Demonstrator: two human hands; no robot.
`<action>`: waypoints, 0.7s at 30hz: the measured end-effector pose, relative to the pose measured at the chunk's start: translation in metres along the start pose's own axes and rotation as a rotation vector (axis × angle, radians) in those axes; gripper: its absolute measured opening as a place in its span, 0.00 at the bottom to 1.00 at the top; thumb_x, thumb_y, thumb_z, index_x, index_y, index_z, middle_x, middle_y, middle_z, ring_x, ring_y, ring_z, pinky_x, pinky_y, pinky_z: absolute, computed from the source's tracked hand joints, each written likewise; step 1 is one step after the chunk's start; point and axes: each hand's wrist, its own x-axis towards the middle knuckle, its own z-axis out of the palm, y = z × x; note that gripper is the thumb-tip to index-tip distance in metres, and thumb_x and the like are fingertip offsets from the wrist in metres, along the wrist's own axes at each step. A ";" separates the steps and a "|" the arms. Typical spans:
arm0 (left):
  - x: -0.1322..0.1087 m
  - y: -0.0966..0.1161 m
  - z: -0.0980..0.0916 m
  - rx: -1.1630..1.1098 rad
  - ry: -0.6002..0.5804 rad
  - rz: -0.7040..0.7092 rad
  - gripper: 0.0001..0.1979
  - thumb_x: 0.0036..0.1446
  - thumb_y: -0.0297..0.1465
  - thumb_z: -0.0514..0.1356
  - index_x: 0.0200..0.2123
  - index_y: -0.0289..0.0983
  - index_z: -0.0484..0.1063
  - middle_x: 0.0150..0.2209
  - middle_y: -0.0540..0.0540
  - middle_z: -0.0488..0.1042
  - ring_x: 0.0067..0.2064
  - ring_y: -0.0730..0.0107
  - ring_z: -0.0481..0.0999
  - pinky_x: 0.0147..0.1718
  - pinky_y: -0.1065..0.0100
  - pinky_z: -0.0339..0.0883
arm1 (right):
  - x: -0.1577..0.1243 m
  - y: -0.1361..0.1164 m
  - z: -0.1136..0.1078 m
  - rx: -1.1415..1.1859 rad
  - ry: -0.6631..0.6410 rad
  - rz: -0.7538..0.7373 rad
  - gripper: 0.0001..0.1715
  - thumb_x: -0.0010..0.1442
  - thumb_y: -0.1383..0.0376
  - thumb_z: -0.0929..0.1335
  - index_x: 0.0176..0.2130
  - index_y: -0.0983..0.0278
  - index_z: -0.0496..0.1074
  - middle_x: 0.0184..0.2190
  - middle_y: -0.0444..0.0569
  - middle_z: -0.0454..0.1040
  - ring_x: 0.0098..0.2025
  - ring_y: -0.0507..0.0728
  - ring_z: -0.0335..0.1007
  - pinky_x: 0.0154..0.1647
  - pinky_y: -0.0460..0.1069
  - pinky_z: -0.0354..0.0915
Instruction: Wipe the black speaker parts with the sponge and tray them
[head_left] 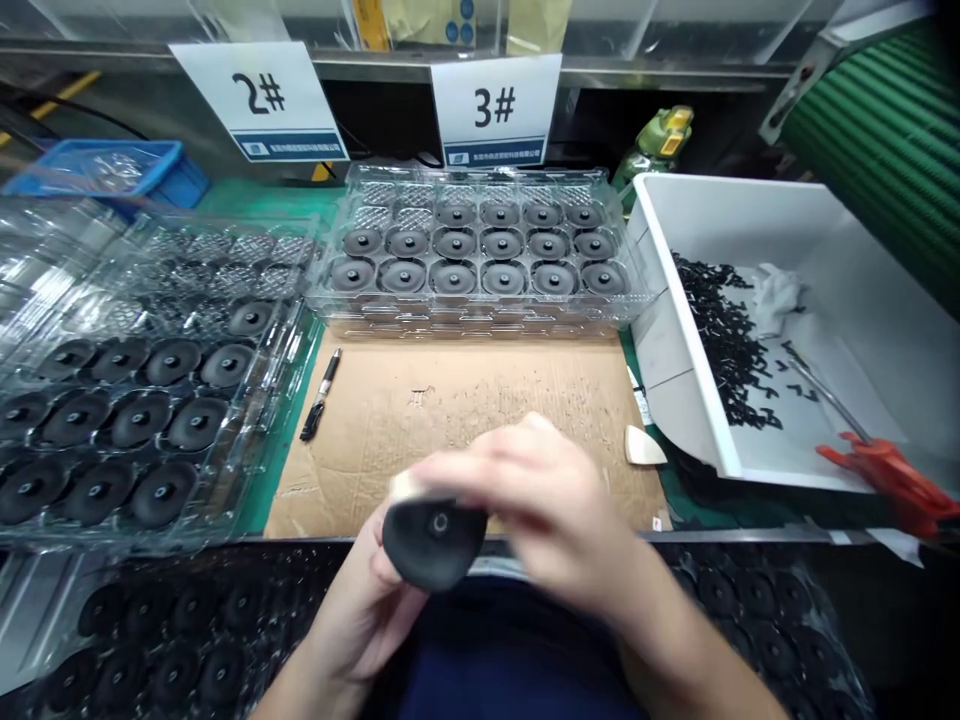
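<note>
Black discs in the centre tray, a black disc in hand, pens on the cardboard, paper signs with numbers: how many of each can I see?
Black discs visible in the centre tray: 16
Held disc, in the left hand: 1
Pen on the cardboard: 1
Numbered signs: 2
Total: 20

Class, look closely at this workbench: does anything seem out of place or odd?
Perhaps the white bin: a crumpled white wad sits beside the loose black pieces, looking unlike them, and a red-handled tool reaches in.
</note>
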 end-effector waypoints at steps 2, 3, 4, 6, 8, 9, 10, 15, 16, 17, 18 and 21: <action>0.002 0.006 -0.003 -0.015 -0.015 -0.001 0.26 0.41 0.39 0.67 0.47 0.44 0.71 0.49 0.49 0.74 0.49 0.59 0.73 0.50 0.68 0.64 | -0.010 0.022 0.008 0.017 0.051 0.231 0.19 0.63 0.72 0.59 0.49 0.56 0.67 0.39 0.42 0.73 0.39 0.50 0.66 0.39 0.48 0.57; 0.002 0.009 -0.005 -0.026 -0.016 -0.001 0.28 0.40 0.41 0.67 0.48 0.45 0.70 0.51 0.48 0.72 0.49 0.58 0.73 0.50 0.68 0.64 | -0.017 0.033 0.016 0.006 0.060 0.316 0.19 0.63 0.72 0.59 0.49 0.55 0.67 0.40 0.42 0.73 0.40 0.50 0.67 0.40 0.48 0.58; 0.002 0.011 -0.008 -0.037 -0.014 -0.001 0.28 0.41 0.42 0.66 0.48 0.46 0.69 0.52 0.48 0.71 0.50 0.58 0.72 0.50 0.69 0.64 | -0.026 0.044 0.026 -0.012 0.050 0.367 0.19 0.62 0.72 0.60 0.49 0.55 0.67 0.40 0.43 0.73 0.40 0.51 0.67 0.39 0.48 0.58; 0.000 0.016 -0.013 -0.049 -0.003 -0.005 0.26 0.43 0.42 0.65 0.48 0.46 0.70 0.52 0.49 0.72 0.51 0.60 0.71 0.49 0.71 0.64 | -0.044 0.061 0.048 -0.053 -0.022 0.396 0.18 0.61 0.72 0.60 0.48 0.57 0.68 0.37 0.43 0.74 0.38 0.52 0.68 0.37 0.49 0.59; -0.001 0.018 -0.017 -0.059 0.000 -0.017 0.25 0.44 0.41 0.65 0.48 0.47 0.70 0.51 0.50 0.73 0.52 0.61 0.71 0.50 0.71 0.64 | -0.056 0.070 0.064 -0.088 -0.083 0.390 0.17 0.60 0.72 0.61 0.46 0.59 0.70 0.34 0.45 0.74 0.35 0.54 0.69 0.34 0.50 0.59; -0.002 0.018 -0.018 -0.062 -0.007 -0.019 0.25 0.44 0.40 0.65 0.48 0.47 0.70 0.51 0.51 0.73 0.52 0.61 0.71 0.50 0.71 0.64 | -0.058 0.069 0.066 -0.100 -0.098 0.392 0.17 0.60 0.72 0.61 0.45 0.59 0.70 0.33 0.45 0.74 0.34 0.54 0.69 0.34 0.50 0.59; -0.002 0.018 -0.019 -0.063 -0.019 -0.018 0.25 0.44 0.39 0.65 0.48 0.47 0.70 0.50 0.51 0.73 0.51 0.61 0.71 0.50 0.71 0.64 | -0.057 0.066 0.065 -0.101 -0.090 0.404 0.17 0.60 0.72 0.61 0.46 0.59 0.70 0.33 0.45 0.74 0.34 0.54 0.68 0.34 0.51 0.59; 0.001 0.010 -0.017 -0.075 -0.053 0.038 0.23 0.48 0.35 0.64 0.49 0.46 0.69 0.52 0.50 0.72 0.52 0.60 0.70 0.50 0.69 0.64 | -0.019 0.007 0.031 -0.019 0.240 0.331 0.19 0.60 0.69 0.62 0.52 0.60 0.65 0.43 0.47 0.72 0.40 0.54 0.67 0.39 0.50 0.63; 0.001 0.009 -0.017 -0.078 -0.050 0.036 0.23 0.48 0.34 0.64 0.49 0.46 0.69 0.52 0.50 0.72 0.53 0.60 0.69 0.51 0.69 0.64 | -0.011 -0.007 0.027 -0.023 0.272 0.228 0.20 0.60 0.70 0.62 0.52 0.63 0.64 0.43 0.48 0.72 0.39 0.54 0.67 0.40 0.50 0.63; 0.001 0.008 -0.017 -0.077 -0.038 0.021 0.22 0.48 0.34 0.64 0.49 0.46 0.69 0.52 0.50 0.72 0.54 0.60 0.68 0.51 0.69 0.63 | -0.005 -0.019 0.027 -0.022 0.246 0.122 0.21 0.59 0.71 0.62 0.53 0.65 0.64 0.42 0.50 0.72 0.38 0.54 0.67 0.40 0.51 0.62; 0.001 0.008 -0.018 -0.070 -0.019 0.004 0.21 0.49 0.34 0.63 0.48 0.46 0.69 0.51 0.50 0.72 0.54 0.60 0.68 0.52 0.68 0.63 | -0.001 -0.028 0.028 -0.018 0.200 0.032 0.20 0.59 0.72 0.62 0.52 0.68 0.64 0.40 0.51 0.73 0.37 0.55 0.67 0.39 0.51 0.62; -0.001 0.008 -0.019 -0.047 0.052 0.028 0.19 0.49 0.33 0.63 0.47 0.49 0.70 0.48 0.54 0.75 0.50 0.62 0.72 0.50 0.67 0.65 | 0.005 -0.038 0.035 0.021 -0.020 -0.023 0.16 0.60 0.71 0.60 0.48 0.68 0.66 0.34 0.49 0.74 0.34 0.54 0.67 0.35 0.50 0.63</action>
